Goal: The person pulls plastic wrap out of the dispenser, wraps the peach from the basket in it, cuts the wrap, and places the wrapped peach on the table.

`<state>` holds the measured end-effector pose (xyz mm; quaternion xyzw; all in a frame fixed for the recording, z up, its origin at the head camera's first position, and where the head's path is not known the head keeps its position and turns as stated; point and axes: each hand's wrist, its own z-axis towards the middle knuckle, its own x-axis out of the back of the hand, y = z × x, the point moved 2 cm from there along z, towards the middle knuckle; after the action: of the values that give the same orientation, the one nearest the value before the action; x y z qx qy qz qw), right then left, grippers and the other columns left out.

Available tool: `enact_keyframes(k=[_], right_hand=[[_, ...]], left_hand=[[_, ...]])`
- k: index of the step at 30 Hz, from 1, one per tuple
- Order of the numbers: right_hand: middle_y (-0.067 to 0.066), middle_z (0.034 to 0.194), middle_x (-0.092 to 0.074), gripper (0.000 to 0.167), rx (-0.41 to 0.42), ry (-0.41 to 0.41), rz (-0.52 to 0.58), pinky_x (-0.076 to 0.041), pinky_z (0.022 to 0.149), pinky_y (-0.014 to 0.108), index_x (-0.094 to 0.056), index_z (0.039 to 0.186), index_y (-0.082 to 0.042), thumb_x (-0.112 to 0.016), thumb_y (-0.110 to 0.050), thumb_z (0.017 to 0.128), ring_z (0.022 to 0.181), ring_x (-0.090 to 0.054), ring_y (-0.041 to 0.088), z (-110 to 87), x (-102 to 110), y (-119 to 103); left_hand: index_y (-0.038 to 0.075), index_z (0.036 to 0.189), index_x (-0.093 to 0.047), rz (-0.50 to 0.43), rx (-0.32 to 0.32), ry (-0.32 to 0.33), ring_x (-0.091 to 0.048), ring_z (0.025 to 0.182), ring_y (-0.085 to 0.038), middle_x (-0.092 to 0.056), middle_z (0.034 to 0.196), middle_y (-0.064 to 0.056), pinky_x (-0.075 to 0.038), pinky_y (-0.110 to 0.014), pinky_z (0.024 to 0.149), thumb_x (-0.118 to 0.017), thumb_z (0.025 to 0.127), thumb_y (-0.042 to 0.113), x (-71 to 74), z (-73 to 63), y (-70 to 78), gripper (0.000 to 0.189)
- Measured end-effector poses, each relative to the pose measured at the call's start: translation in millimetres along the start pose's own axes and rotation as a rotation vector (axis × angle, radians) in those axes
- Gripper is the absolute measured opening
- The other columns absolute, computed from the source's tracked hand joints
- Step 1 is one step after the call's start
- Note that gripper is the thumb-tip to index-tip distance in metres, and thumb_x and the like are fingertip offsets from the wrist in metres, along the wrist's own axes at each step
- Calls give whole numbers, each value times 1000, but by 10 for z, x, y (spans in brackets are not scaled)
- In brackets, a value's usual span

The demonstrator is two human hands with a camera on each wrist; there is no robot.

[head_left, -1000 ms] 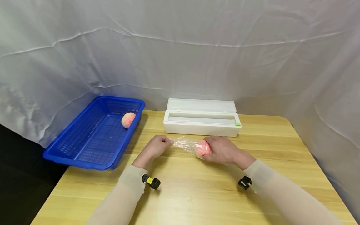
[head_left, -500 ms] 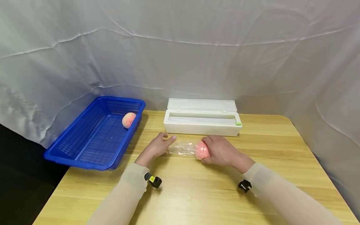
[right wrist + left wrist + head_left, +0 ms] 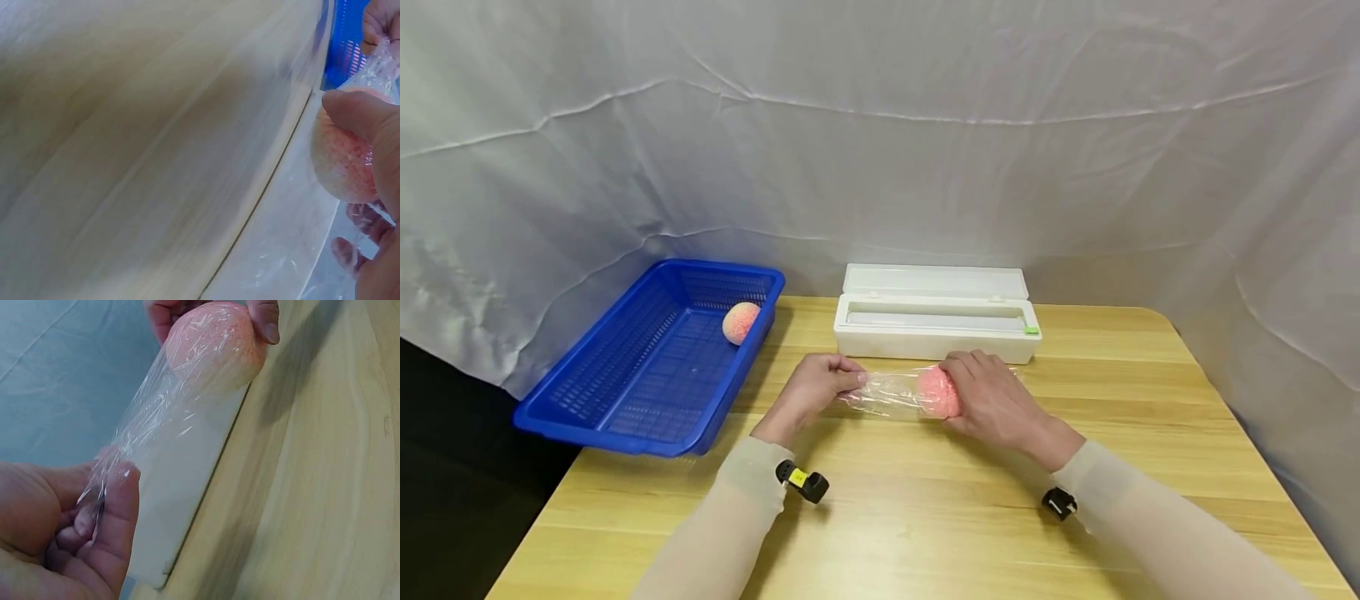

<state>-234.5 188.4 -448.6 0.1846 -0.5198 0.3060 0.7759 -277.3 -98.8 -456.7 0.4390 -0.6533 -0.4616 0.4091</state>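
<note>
A pink and cream peach (image 3: pixel 936 393) sits inside clear plastic wrap (image 3: pixel 886 397) above the wooden table. My right hand (image 3: pixel 998 402) grips the peach from the right, thumb over its surface in the right wrist view. On the other side, my left hand (image 3: pixel 814 387) pinches the gathered end of the wrap between thumb and fingers. In the left wrist view the wrap (image 3: pixel 150 419) stretches taut and creased from the peach (image 3: pixel 215 347) down to the left fingertips. A loose bit of wrap shows past the right hand in the head view.
Just behind the hands stands a white wrap dispenser box (image 3: pixel 931 345), its lid raised, with a small green piece at its right end. A blue plastic basket (image 3: pixel 602 439) at the left holds another peach (image 3: pixel 741 323). Grey cloth (image 3: pixel 880 167) hangs behind the table.
The left hand released the end of the wrap and spread its fingers, then pinched it again. The right hand has kept its grip on the peach, its fingers shifting slightly up.
</note>
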Motion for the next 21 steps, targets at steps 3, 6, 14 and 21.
enact_keyframes(k=[3,6,14,21], right_hand=[[13,128,-61,72,42,29,-53,-49,95,49,-55,133,-3,-88,-42,81,113,-58,34,-28,41,5],[13,130,-59,73,109,56,-129,-48,100,51,-53,134,-3,-90,-33,79,115,-57,35,-83,95,6],[10,136,-62,65,330,70,-268,-37,121,56,-54,140,-4,-84,-22,85,127,-57,32,-125,217,-153],[7,140,-62,59,450,173,-353,-36,123,57,-52,142,-5,-73,-29,93,124,-58,27,-101,243,-361]], left_hand=[[-5,135,-65,1,-5,-68,-70,77,-12,-75,96,-9,-61,-25,71,-72,98,2,94,-46,52,38],[-5,145,-56,39,-22,-75,-74,81,-20,-76,106,-21,-65,-33,76,-69,100,1,207,-109,160,47],[5,152,-54,422,-189,-323,-67,124,-31,-68,137,-17,-55,-46,105,-74,100,36,-273,-150,583,63],[-2,154,-47,262,-76,-743,-60,134,-24,-63,146,-15,-49,-40,114,-70,101,42,-527,-105,437,73]])
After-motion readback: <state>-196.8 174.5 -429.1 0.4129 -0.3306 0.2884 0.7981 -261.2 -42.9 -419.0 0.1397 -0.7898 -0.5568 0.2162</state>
